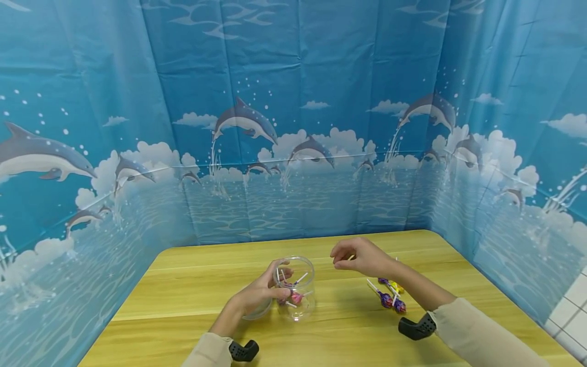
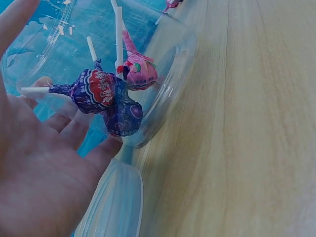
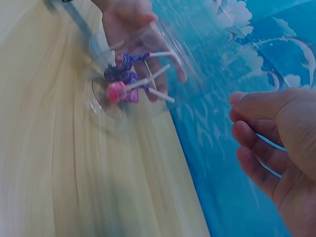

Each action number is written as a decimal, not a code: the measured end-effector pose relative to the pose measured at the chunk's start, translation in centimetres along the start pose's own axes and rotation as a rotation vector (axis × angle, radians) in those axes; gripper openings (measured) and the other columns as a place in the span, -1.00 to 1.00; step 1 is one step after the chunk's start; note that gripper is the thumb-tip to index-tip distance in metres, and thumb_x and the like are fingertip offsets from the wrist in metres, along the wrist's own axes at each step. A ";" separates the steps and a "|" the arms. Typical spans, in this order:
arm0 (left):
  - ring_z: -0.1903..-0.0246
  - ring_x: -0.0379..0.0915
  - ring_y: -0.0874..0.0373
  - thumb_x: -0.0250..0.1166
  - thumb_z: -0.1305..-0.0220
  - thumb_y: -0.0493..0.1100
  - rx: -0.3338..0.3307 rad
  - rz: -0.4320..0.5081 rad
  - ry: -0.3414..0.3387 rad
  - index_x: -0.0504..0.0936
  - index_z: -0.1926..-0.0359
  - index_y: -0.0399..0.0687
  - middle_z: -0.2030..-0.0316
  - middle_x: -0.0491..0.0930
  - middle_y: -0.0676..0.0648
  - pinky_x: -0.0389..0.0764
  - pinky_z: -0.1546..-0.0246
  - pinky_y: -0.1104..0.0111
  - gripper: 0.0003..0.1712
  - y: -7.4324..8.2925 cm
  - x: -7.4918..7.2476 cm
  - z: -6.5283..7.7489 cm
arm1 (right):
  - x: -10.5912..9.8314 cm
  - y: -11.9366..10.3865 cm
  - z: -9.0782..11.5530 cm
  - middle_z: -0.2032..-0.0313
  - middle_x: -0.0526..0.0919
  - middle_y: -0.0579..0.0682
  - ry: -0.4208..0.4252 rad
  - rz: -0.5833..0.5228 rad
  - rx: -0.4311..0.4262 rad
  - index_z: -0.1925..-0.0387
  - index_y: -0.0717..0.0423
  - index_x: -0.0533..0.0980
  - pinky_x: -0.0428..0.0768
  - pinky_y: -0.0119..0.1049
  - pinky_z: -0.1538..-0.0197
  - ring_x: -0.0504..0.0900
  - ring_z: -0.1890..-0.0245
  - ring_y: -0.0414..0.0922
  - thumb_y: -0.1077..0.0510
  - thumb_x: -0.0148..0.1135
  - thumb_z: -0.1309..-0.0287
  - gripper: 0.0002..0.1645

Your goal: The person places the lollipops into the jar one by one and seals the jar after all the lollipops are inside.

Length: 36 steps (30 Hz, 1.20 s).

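My left hand (image 1: pixel 260 290) grips a clear jar (image 1: pixel 306 309) from its left side, with the fingers behind it and the thumb in front. Inside the jar lie several wrapped lollipops, among them a pink one (image 2: pixel 142 74) and a purple one (image 2: pixel 93 91), their white sticks pointing various ways. Up and to the right of the jar, my right hand (image 1: pixel 362 257) hovers above the table with loosely bent fingers and nothing in them. Loose purple lollipops (image 1: pixel 386 299) and a yellow lollipop (image 1: pixel 398 288) lie on the table below the right forearm, partly covered by it.
A clear lid (image 2: pixel 116 202) lies on the wooden table (image 1: pixel 183 285) beside the jar, partly behind the left hand. Blue dolphin-printed curtains (image 1: pixel 293 204) hang around the table's back and sides. White tiles (image 1: pixel 568 311) show at the far right.
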<state>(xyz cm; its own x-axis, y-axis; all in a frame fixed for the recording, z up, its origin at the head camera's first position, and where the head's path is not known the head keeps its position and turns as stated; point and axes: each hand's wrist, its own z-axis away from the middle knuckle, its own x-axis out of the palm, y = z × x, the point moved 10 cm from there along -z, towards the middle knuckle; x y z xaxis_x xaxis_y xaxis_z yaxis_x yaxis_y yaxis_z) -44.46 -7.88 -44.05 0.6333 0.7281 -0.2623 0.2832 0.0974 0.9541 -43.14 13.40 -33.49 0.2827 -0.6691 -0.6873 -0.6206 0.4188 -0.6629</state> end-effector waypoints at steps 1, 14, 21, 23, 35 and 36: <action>-0.50 0.05 -0.20 0.31 -0.47 -0.05 0.000 -0.001 0.001 0.02 -0.59 0.06 -0.46 0.17 -0.24 0.19 -0.40 -0.15 -0.13 0.0 0.0 0.0 | -0.2 0.2 0.2 0.20 0.74 -0.02 0.004 -0.001 -0.002 0.03 0.13 0.65 0.69 -0.25 0.12 0.73 0.19 -0.10 0.21 0.35 -0.38 -0.82; -0.49 0.05 -0.20 0.34 -0.45 -0.02 -0.003 0.005 0.005 0.02 -0.58 0.07 -0.46 0.17 -0.25 0.25 -0.38 -0.09 -0.11 -0.1 0.0 0.1 | -2.8 3.1 3.4 0.20 0.75 -0.09 0.048 0.030 0.037 0.03 0.15 0.65 0.69 -0.22 0.13 0.73 0.18 -0.10 0.22 0.34 -0.39 -0.82; -0.50 0.05 -0.20 0.33 -0.45 -0.01 0.001 0.003 0.001 0.02 -0.58 0.05 -0.47 0.16 -0.26 0.25 -0.38 -0.09 -0.11 0.0 0.0 0.1 | -3.9 4.3 5.0 0.23 0.74 -0.08 0.066 0.047 0.099 0.05 0.15 0.65 0.69 -0.25 0.17 0.74 0.20 -0.08 0.21 0.34 -0.39 -0.84; -0.50 0.04 -0.21 0.33 -0.46 -0.02 0.002 0.005 0.000 0.01 -0.59 0.05 -0.47 0.15 -0.27 0.25 -0.38 -0.09 -0.11 0.0 0.1 0.1 | -4.0 4.7 5.3 0.22 0.74 -0.08 0.063 0.039 0.107 0.06 0.16 0.65 0.69 -0.25 0.17 0.73 0.21 -0.13 0.21 0.34 -0.39 -0.84; -0.50 0.03 -0.23 0.33 -0.46 -0.02 -0.002 0.016 -0.001 0.01 -0.58 0.04 -0.47 0.14 -0.28 0.26 -0.37 -0.08 -0.11 0.0 0.0 0.0 | -3.4 8.3 7.3 0.21 0.73 0.05 0.067 -0.019 0.192 0.06 0.23 0.64 0.71 -0.05 0.18 0.72 0.23 0.04 0.22 0.35 -0.37 -0.81; -0.50 0.02 -0.24 0.33 -0.46 -0.02 -0.002 0.018 -0.002 0.01 -0.58 0.03 -0.47 0.13 -0.30 0.26 -0.37 -0.08 -0.11 0.0 0.0 0.0 | -3.2 8.5 7.3 0.20 0.73 0.08 0.065 -0.031 0.187 0.06 0.23 0.63 0.71 -0.07 0.15 0.73 0.21 0.02 0.23 0.35 -0.37 -0.82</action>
<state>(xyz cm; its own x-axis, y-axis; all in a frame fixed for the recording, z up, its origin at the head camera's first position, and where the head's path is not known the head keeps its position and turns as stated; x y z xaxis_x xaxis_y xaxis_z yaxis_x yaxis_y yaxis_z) -44.42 -7.87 -44.09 0.6394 0.7287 -0.2452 0.2701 0.0857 0.9590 -43.95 23.62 -39.10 0.2483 -0.7191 -0.6490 -0.4636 0.5000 -0.7315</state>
